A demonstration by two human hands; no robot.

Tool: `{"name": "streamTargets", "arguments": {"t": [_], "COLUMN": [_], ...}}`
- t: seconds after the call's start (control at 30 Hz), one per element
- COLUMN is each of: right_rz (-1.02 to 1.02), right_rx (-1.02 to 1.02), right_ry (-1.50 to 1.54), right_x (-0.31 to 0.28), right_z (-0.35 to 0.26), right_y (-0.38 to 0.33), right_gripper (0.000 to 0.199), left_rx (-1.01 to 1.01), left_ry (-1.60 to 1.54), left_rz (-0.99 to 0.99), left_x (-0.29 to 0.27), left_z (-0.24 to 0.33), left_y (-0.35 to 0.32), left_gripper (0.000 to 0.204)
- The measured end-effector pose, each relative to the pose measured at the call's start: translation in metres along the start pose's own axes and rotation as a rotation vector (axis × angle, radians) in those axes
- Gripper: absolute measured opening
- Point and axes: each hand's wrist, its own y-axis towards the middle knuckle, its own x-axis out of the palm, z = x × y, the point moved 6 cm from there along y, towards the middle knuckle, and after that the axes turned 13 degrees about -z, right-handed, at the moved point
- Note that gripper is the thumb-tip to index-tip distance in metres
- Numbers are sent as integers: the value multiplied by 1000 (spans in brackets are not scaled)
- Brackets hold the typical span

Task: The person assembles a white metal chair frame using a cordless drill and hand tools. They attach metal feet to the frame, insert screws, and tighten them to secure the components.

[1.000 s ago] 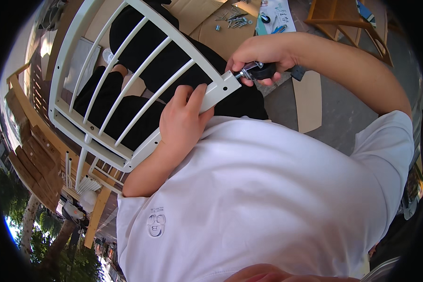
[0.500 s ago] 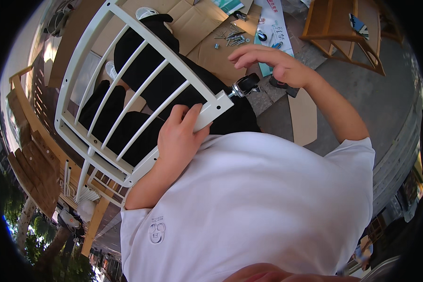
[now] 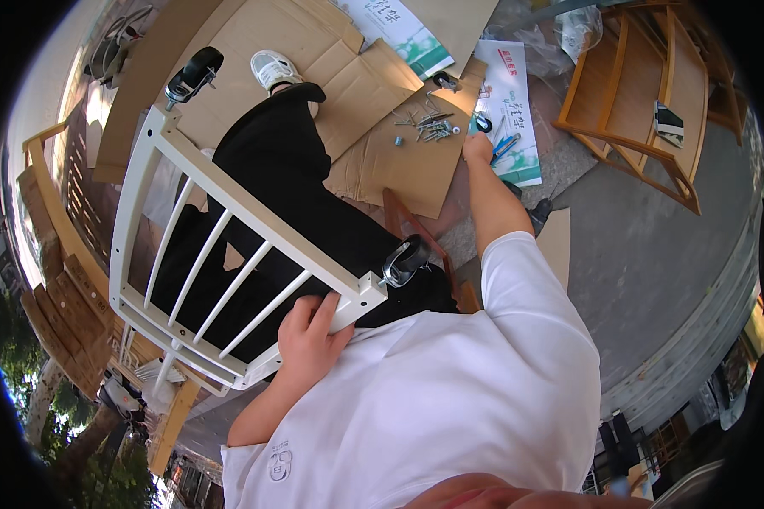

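A white frame (image 3: 257, 219) with curved bars lies tilted across my lap. My left hand (image 3: 312, 343) is wrapped round its near rail, by the right corner. A black caster wheel (image 3: 406, 260) sticks out of that corner on a metal stem, and another caster (image 3: 193, 75) is on the far corner. My right arm is stretched out to the ground, and my right hand (image 3: 478, 149) is down beside a printed sheet (image 3: 518, 102). Its fingers are mostly hidden. Closest to it are a loose caster (image 3: 483, 122) and a blue-handled tool (image 3: 507, 146).
Several screws (image 3: 433, 125) are scattered on flattened cardboard (image 3: 390, 161), with another loose caster (image 3: 444, 81) beyond them. At the right stands a brown wooden piece of furniture (image 3: 628, 76) with a phone (image 3: 669, 124) on it. Wooden slats (image 3: 68, 314) are at the left.
My right hand has gone from beside the near caster out to the ground by the printed sheet. The white frame has shifted toward me and slightly left, still in my left hand.
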Motion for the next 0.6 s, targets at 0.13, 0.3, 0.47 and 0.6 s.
{"name": "streamTargets", "arguments": {"t": [0.13, 0.3, 0.47, 0.6], "right_rz": [120, 74, 139, 139], "right_rx": [145, 50, 126, 131], "right_ry": [-52, -163, -86, -33], "right_x": [12, 22, 32, 34], "right_z": [25, 25, 35, 28], "right_y": [27, 46, 49, 47], "right_gripper": [36, 30, 32, 37], "left_rx": [18, 13, 41, 20], "left_ry": [-2, -31, -31, -26], "left_rz": [-19, -33, -52, -55], "left_x": [-3, -7, -12, -9], "left_z": [-5, -2, 0, 0], "left_y": [3, 4, 11, 8], "left_gripper": [60, 62, 62, 63]}}
